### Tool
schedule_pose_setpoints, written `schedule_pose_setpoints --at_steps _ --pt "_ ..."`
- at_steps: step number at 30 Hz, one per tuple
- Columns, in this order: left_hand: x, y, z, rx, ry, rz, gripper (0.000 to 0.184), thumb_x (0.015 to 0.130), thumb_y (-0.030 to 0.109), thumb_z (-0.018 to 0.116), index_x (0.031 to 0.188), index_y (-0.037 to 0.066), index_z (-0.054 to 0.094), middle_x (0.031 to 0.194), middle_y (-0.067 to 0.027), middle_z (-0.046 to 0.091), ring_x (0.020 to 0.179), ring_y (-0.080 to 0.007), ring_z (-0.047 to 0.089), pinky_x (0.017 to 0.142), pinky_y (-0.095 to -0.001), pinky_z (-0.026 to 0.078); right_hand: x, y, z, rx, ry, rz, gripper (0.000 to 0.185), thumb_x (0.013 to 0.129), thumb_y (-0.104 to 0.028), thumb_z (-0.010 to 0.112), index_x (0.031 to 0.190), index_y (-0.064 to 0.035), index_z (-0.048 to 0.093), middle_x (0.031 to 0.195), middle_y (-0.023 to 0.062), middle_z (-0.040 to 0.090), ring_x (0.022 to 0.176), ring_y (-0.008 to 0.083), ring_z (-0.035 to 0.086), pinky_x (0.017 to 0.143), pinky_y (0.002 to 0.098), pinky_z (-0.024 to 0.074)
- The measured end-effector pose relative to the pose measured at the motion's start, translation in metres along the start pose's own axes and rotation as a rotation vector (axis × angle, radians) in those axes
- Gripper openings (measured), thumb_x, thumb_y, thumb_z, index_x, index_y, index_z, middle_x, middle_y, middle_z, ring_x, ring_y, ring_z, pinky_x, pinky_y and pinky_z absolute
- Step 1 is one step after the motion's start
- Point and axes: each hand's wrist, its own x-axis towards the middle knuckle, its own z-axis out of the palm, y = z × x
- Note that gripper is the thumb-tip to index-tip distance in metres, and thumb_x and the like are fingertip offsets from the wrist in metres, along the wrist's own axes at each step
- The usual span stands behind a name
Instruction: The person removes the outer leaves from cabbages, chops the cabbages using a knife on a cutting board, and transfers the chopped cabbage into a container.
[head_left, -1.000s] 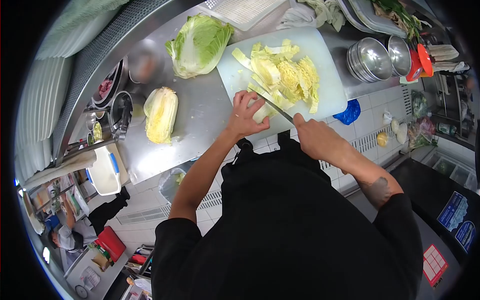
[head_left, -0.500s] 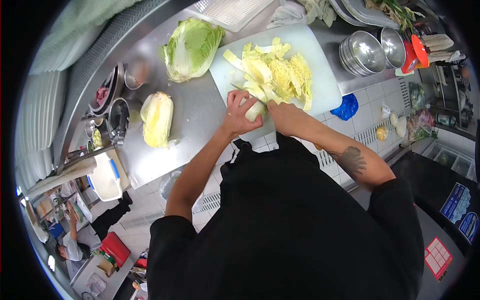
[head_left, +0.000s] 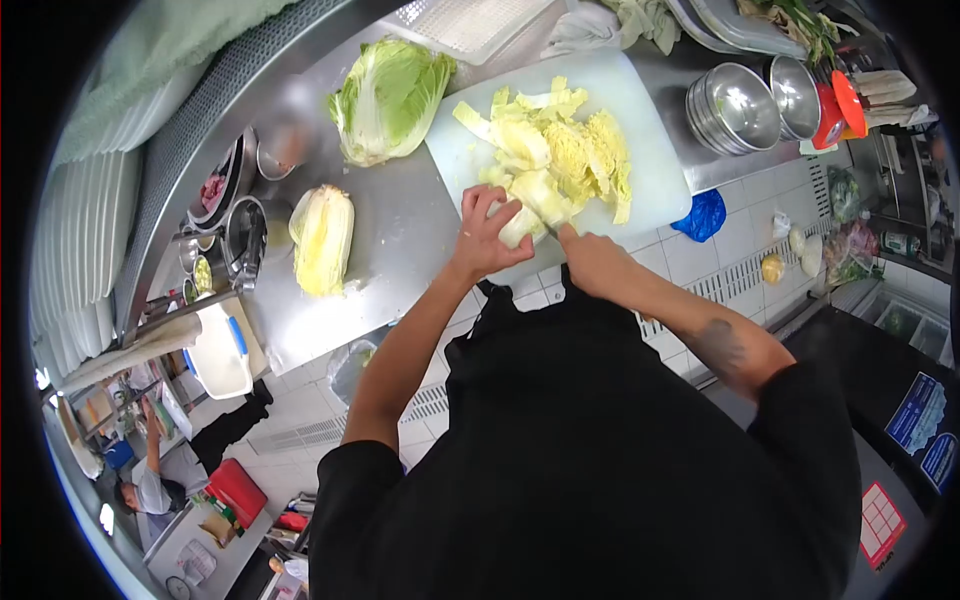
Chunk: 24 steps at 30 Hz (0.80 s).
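Note:
On the white cutting board (head_left: 655, 150), my left hand (head_left: 486, 238) is curled over the near end of a napa cabbage piece (head_left: 516, 226), thumb on one side and fingertips on the other. My right hand (head_left: 600, 265) is closed round the handle of a knife (head_left: 549, 229), whose blade stands beside the held piece; the handle is hidden in the fist. Cut napa cabbage leaves (head_left: 580, 150) lie heaped beyond both hands. Left of the board sit a whole green napa cabbage (head_left: 390, 100) and a smaller yellow one (head_left: 322, 242).
Stacked steel bowls (head_left: 735, 108) stand right of the board, near a red container (head_left: 828, 118). A white perforated basket (head_left: 465, 25) and a cloth (head_left: 580, 32) lie at the back. Pots (head_left: 245, 230) stand on the left. A blue bag (head_left: 702, 215) is below the counter edge. Another person (head_left: 155, 495) works far left.
The knife and my right hand have shifted slightly right and nearer to me. More cut cabbage lies flat by the blade, and my left fingers have loosened a little. The whole view has shifted slightly.

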Motion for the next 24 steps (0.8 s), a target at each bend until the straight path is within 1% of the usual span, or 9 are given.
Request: schedule_pose_setpoints --at_steps 2,5,8,10,12,14,17,20,24 --pt "-0.002 0.000 0.001 -0.005 0.009 -0.006 0.051 0.057 0.024 0.077 0.103 0.010 0.062 0.108 -0.0108 0.050 0.103 -0.0354 0.045 0.090 -0.0480 0.043 0.029 0.010 0.035 0.062 0.115 -0.028 0.020 0.086 -0.003 0.052 0.103 0.0025 0.045 0.087 0.0293 0.066 0.083 0.0462 0.067 0.073 0.0543 0.0531" --pt "-0.005 0.000 -0.004 -0.003 -0.009 0.002 0.051 0.058 0.026 0.078 0.105 0.011 0.062 0.110 -0.0100 0.050 0.106 -0.0353 0.045 0.091 -0.0486 0.042 0.037 0.019 0.041 0.082 0.219 -0.063 0.020 0.086 -0.004 0.052 0.104 0.0002 0.045 0.086 0.0292 0.066 0.082 0.0478 0.065 0.072 0.0550 0.0525" --pt "0.001 0.007 -0.012 0.040 -0.041 -0.010 0.051 0.059 0.025 0.079 0.105 0.012 0.062 0.112 -0.0097 0.050 0.109 -0.0353 0.045 0.092 -0.0488 0.040 0.035 0.024 0.021 0.012 0.187 -0.082 0.020 0.087 -0.005 0.051 0.106 -0.0017 0.045 0.084 0.0272 0.067 0.080 0.0481 0.065 0.070 0.0558 0.0520" --pt "-0.008 0.014 -0.020 0.050 -0.051 -0.054 0.051 0.058 0.022 0.079 0.104 0.011 0.062 0.113 -0.0102 0.050 0.112 -0.0355 0.044 0.095 -0.0487 0.040 0.031 0.024 0.015 0.044 0.187 -0.036 0.019 0.089 -0.006 0.049 0.105 0.0013 0.044 0.082 0.0289 0.066 0.079 0.0485 0.065 0.071 0.0553 0.0524" --pt "-0.017 0.013 -0.015 0.003 0.073 -0.045 0.048 0.059 0.020 0.076 0.104 0.009 0.061 0.111 -0.0113 0.049 0.108 -0.0354 0.044 0.092 -0.0483 0.039 0.009 0.009 -0.010 0.052 0.153 0.002 0.019 0.089 -0.006 0.048 0.105 0.0032 0.044 0.081 0.0301 0.065 0.078 0.0489 0.065 0.070 0.0554 0.0523" --pt "-0.027 0.006 0.001 -0.083 0.233 -0.060 0.044 0.061 0.017 0.074 0.102 0.007 0.060 0.108 -0.0121 0.049 0.103 -0.0351 0.045 0.089 -0.0480 0.039 -0.012 -0.007 -0.025 0.025 0.157 -0.018 0.018 0.088 -0.004 0.048 0.103 0.0054 0.043 0.078 0.0312 0.064 0.075 0.0496 0.065 0.069 0.0562 0.0519" --pt "-0.026 -0.004 0.015 0.000 0.342 0.059 0.038 0.062 0.014 0.071 0.097 0.006 0.059 0.105 -0.0130 0.048 0.096 -0.0340 0.045 0.084 -0.0467 0.040 -0.043 -0.032 -0.045 -0.049 0.109 -0.023 0.017 0.087 -0.003 0.050 0.101 0.0044 0.044 0.077 0.0307 0.065 0.074 0.0491 0.065 0.068 0.0562 0.0520" --pt "-0.026 -0.011 0.024 -0.015 0.395 0.074 0.035 0.060 0.014 0.070 0.093 0.007 0.061 0.099 -0.0107 0.050 0.094 -0.0321 0.046 0.081 -0.0435 0.040 -0.062 -0.047 -0.053 -0.110 0.038 -0.016 0.016 0.085 -0.002 0.051 0.099 0.0034 0.044 0.076 0.0295 0.065 0.074 0.0482 0.065 0.067 0.0555 0.0525" --pt "-0.023 -0.014 0.023 -0.035 0.382 0.096 0.034 0.057 0.014 0.068 0.090 0.007 0.062 0.096 -0.0097 0.052 0.091 -0.0310 0.047 0.081 -0.0433 0.041 -0.068 -0.049 -0.057 -0.187 -0.003 -0.009 0.014 0.085 -0.001 0.050 0.097 0.0031 0.045 0.074 0.0283 0.065 0.073 0.0475 0.066 0.065 0.0546 0.0529"
